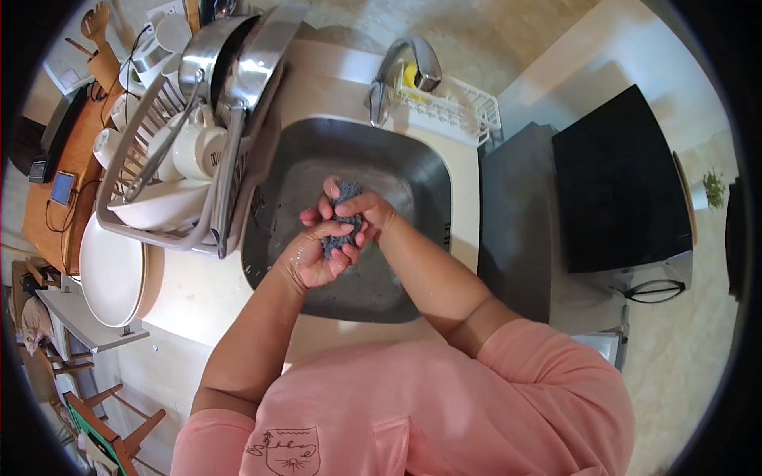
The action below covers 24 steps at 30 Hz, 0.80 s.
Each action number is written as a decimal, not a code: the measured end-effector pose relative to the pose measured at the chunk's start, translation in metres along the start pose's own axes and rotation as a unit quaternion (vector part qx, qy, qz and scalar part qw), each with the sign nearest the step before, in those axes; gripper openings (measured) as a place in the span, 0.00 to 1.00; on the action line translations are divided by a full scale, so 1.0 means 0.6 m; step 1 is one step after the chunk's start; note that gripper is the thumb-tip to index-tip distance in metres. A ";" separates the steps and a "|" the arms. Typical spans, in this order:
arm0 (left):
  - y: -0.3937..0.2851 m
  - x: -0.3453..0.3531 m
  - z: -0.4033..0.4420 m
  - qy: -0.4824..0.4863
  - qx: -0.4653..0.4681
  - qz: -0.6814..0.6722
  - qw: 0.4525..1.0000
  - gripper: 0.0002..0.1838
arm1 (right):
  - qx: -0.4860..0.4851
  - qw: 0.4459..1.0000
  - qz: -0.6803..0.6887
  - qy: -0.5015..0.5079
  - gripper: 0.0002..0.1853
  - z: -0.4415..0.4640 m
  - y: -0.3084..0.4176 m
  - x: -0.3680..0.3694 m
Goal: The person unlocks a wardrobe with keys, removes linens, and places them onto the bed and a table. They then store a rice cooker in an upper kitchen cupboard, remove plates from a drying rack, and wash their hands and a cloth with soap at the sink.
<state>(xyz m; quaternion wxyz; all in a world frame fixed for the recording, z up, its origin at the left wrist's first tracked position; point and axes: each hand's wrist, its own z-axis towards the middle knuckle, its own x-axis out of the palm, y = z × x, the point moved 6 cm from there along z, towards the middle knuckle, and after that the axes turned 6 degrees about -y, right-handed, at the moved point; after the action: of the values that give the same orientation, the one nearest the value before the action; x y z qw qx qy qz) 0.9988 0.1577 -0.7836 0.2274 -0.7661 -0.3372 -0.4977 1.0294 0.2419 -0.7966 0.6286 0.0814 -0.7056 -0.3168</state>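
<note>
Over the dark sink basin (pixel 417 170), both hands are closed on a fuzzy grey-blue scouring pad (pixel 347 190). My left hand (pixel 316 258) grips its lower end, fingers curled around it. My right hand (pixel 371 213) wraps the upper part, with the fingertips of the two hands meeting around the pad. Much of the pad is hidden by the fingers, and its upper end sticks out. Wet drops show on my left hand and wrist. The basin's floor below looks wet.
A dish rack (pixel 135 159) with cups, a bowl and pans stands at the left, beside white plates (pixel 111 270). The faucet (pixel 429 67) curves over the sink's back edge, near a white wire caddy (pixel 456 107). At the right is a black-fronted appliance (pixel 623 182).
</note>
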 end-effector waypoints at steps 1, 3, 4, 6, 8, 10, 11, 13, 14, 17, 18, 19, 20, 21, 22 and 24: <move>0.003 -0.010 0.000 0.005 0.000 0.005 1.000 0.14 | 0.024 0.999 -0.002 -0.021 0.16 0.001 0.014 0.016; 0.002 0.002 -0.006 0.015 0.034 0.072 0.997 0.11 | 0.021 1.000 -0.019 -0.011 0.17 0.006 0.041 0.045; 0.002 0.004 -0.003 0.014 0.035 0.070 0.997 0.11 | 0.015 0.999 -0.037 0.000 0.18 0.006 0.048 0.065; -0.006 0.016 0.001 0.041 0.059 0.176 0.982 0.11 | 0.004 0.999 -0.030 -0.024 0.20 0.005 0.063 0.097; -0.014 0.030 0.002 0.024 0.060 0.207 0.976 0.11 | 0.066 0.992 -0.078 -0.074 0.21 0.002 0.073 0.108; -0.018 0.029 0.006 -0.040 0.063 0.291 0.954 0.12 | 0.081 0.984 -0.132 -0.092 0.20 0.003 0.075 0.111; -0.017 0.031 0.009 -0.041 0.063 0.290 0.954 0.12 | 0.093 0.972 -0.186 -0.110 0.20 0.002 0.074 0.110; -0.015 0.017 0.019 -0.104 0.058 0.361 0.925 0.12 | 0.096 0.959 -0.232 -0.129 0.17 0.001 0.067 0.106; -0.014 0.008 0.028 -0.105 0.057 0.358 0.926 0.12 | 0.099 0.944 -0.277 -0.147 0.15 0.001 0.062 0.100; -0.026 -0.009 0.019 -0.287 0.054 0.539 0.790 0.09 | 0.035 0.921 -0.306 -0.237 0.13 -0.003 0.052 0.075; -0.022 -0.025 0.028 -0.288 0.052 0.539 0.790 0.09 | 0.036 0.922 -0.304 -0.237 0.13 -0.002 0.043 0.073; -0.038 -0.028 0.037 -0.290 0.172 0.620 0.708 0.10 | 0.002 0.911 -0.293 -0.291 0.14 -0.006 0.044 0.065; -0.050 -0.025 0.040 -0.283 0.288 0.685 0.607 0.13 | -0.031 0.896 -0.280 -0.344 0.16 -0.012 0.047 0.058; -0.051 -0.024 0.043 -0.284 0.288 0.685 0.606 0.13 | -0.033 0.896 -0.280 -0.343 0.16 -0.012 0.041 0.055; -0.055 -0.018 0.044 -0.304 0.274 0.765 0.496 0.13 | -0.060 0.900 -0.216 -0.373 0.19 -0.016 0.039 0.047; -0.059 -0.015 0.046 -0.324 0.253 0.830 0.377 0.15 | -0.085 0.901 -0.149 -0.399 0.22 -0.025 0.030 0.030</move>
<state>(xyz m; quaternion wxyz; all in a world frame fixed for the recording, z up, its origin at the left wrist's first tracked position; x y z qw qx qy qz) 0.9870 0.1976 -0.8025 0.5836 -0.6721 0.3094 0.3346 1.0450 0.2415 -0.7714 0.2447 -0.0010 -0.8473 -0.4715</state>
